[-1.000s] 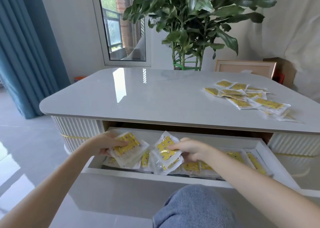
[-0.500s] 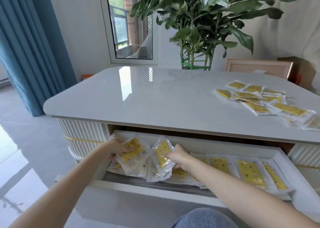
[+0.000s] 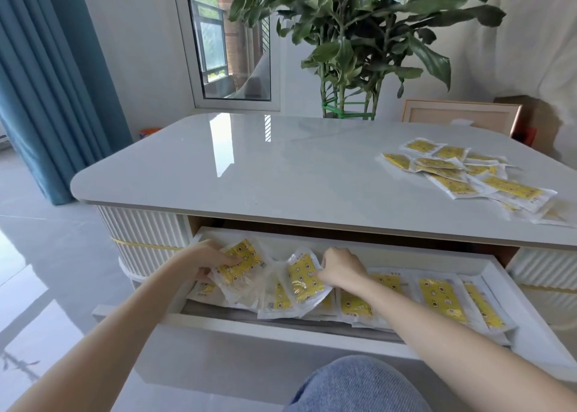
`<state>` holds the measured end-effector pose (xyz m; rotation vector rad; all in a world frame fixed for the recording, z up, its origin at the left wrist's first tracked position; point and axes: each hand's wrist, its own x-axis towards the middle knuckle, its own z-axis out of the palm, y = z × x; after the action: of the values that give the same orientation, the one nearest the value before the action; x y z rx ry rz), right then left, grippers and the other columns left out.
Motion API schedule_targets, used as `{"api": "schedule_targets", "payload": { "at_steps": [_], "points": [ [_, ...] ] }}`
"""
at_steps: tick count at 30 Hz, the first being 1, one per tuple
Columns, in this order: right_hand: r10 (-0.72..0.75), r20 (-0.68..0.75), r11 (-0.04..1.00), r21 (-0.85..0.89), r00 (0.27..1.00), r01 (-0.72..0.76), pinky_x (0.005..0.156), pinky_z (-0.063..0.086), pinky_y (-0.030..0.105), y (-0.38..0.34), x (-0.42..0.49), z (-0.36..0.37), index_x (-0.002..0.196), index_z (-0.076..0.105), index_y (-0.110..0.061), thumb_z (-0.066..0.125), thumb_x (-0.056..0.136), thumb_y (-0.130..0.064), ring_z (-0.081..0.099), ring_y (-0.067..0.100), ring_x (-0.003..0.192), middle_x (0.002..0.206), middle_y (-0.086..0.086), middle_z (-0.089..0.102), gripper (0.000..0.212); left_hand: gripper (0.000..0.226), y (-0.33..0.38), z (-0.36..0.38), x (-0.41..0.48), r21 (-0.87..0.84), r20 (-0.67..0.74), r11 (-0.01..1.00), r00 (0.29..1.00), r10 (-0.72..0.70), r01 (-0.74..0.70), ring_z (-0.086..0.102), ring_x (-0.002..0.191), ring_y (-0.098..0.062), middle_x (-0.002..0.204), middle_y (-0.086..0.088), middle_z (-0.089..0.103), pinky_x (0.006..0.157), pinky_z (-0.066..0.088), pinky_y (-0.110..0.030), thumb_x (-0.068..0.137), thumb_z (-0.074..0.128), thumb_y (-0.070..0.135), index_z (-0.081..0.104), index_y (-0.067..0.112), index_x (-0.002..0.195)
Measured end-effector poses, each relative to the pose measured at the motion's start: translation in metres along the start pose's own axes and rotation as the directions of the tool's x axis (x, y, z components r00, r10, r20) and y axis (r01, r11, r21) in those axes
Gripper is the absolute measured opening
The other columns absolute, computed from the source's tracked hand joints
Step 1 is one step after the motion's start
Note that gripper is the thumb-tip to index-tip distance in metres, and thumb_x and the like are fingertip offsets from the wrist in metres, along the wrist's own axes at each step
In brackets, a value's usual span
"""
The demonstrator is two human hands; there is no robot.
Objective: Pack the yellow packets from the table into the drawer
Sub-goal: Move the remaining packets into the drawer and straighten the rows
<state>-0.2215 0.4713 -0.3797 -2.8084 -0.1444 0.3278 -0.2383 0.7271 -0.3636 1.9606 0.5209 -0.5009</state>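
My left hand [image 3: 204,260] grips one yellow plastic packet [image 3: 242,260] by the left wall of the open white drawer [image 3: 281,329], my right hand [image 3: 342,268] a second packet [image 3: 304,283]. A packet pile [image 3: 462,174] lies on the glossy grey table [image 3: 265,174]; my forearm [image 3: 421,311] hides others.

A leafy plant [image 3: 359,36] rises at the back, its stems bound with green ties [image 3: 346,111]. Left of it, a white-framed window [image 3: 231,52] shows a balcony rail. Blue curtains [image 3: 46,83] hang at the far left above a glossy grey floor [image 3: 31,271]. Right of the plant leans a pale wooden frame [image 3: 459,116], beside a brown box [image 3: 540,121], with white sheeting [image 3: 530,52] behind.
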Motion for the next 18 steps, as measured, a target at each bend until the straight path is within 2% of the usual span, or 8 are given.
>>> {"api": "schedule_targets", "payload": {
  "at_steps": [5,8,11,14,15,16,17,18],
  "points": [
    [0.042,0.003,0.997,-0.062,0.999,-0.042,0.054,0.052,0.025,0.029,-0.014,-0.013,0.06,0.052,-0.009,0.049,0.077,-0.001,0.056,0.011,0.044,0.037,0.001,0.053,0.02,0.052,0.01,0.018,0.0,0.03,0.1,0.999,0.995,-0.014,0.011,0.064,0.095,-0.028,0.112,-0.018,0.069,0.096,0.051,-0.043,0.064,0.085,0.027,0.067,0.004,0.106],
    [0.043,0.035,0.993,-0.108,0.998,-0.039,0.054,0.055,0.024,0.039,-0.018,-0.015,0.061,0.055,-0.009,0.049,0.08,-0.001,0.058,0.011,0.041,0.028,-0.001,0.048,0.021,0.042,0.018,0.033,-0.001,0.046,0.114,0.999,0.993,0.018,-0.023,0.059,0.08,-0.021,0.105,-0.015,0.07,0.073,0.052,-0.03,0.075,0.078,0.025,0.065,0.004,0.109],
    [0.044,0.073,0.971,-0.237,0.996,-0.026,0.057,0.051,0.023,0.041,-0.022,-0.015,0.062,0.051,-0.013,0.052,0.084,-0.01,0.06,0.013,0.052,0.045,-0.003,0.055,0.023,0.036,0.026,0.046,0.001,0.038,0.145,0.999,0.989,0.007,-0.013,0.065,0.083,-0.024,0.109,-0.015,0.07,0.079,0.055,-0.033,0.081,0.073,0.021,0.064,0.001,0.11],
    [-0.005,-0.018,0.933,-0.361,1.0,-0.001,0.058,0.041,0.024,0.042,-0.019,-0.018,0.063,0.043,-0.016,0.06,0.087,-0.027,0.054,0.017,0.068,0.064,-0.003,0.048,0.032,0.038,0.031,0.056,0.002,0.0,0.164,1.0,0.986,-0.004,0.004,0.067,0.089,-0.026,0.111,-0.017,0.069,0.09,0.054,-0.039,0.082,0.072,0.018,0.062,-0.001,0.113],
    [-0.012,-0.02,0.966,-0.26,1.0,0.007,0.055,0.04,0.024,0.043,-0.017,-0.018,0.064,0.047,-0.015,0.06,0.088,-0.033,0.052,0.016,0.064,0.063,-0.003,0.049,0.033,0.039,0.032,0.058,0.003,-0.019,0.169,1.0,0.986,-0.006,0.01,0.067,0.092,-0.026,0.111,-0.017,0.069,0.093,0.053,-0.041,0.082,0.073,0.017,0.062,-0.001,0.114],
    [-0.001,0.018,0.999,-0.041,1.0,0.002,0.052,0.041,0.023,0.045,-0.014,-0.016,0.069,0.054,-0.012,0.059,0.089,-0.037,0.052,0.014,0.059,0.064,-0.002,0.053,0.033,0.039,0.033,0.061,0.003,-0.045,0.174,0.999,0.985,-0.004,0.012,0.066,0.093,-0.027,0.111,-0.017,0.069,0.095,0.052,-0.042,0.081,0.073,0.016,0.062,-0.002,0.114],
    [0.025,0.097,0.972,0.229,0.995,-0.047,0.051,0.044,0.023,0.045,-0.013,-0.015,0.079,0.062,-0.009,0.057,0.092,-0.039,0.053,0.014,0.056,0.068,0.001,0.059,0.034,0.039,0.034,0.063,0.003,-0.078,0.183,0.997,0.983,-0.001,0.016,0.066,0.094,-0.027,0.111,-0.017,0.069,0.095,0.052,-0.041,0.081,0.073,0.015,0.062,-0.002,0.113],
    [0.048,0.208,0.87,0.471,0.977,-0.143,0.052,0.048,0.023,0.044,-0.013,-0.016,0.092,0.065,-0.005,0.055,0.094,-0.039,0.055,0.014,0.058,0.075,0.005,0.064,0.036,0.038,0.036,0.066,0.004,-0.11,0.193,0.994,0.981,0.004,0.018,0.067,0.093,-0.027,0.11,-0.017,0.069,0.093,0.053,-0.041,0.081,0.073,0.014,0.062,-0.003,0.113]
  ]
}}
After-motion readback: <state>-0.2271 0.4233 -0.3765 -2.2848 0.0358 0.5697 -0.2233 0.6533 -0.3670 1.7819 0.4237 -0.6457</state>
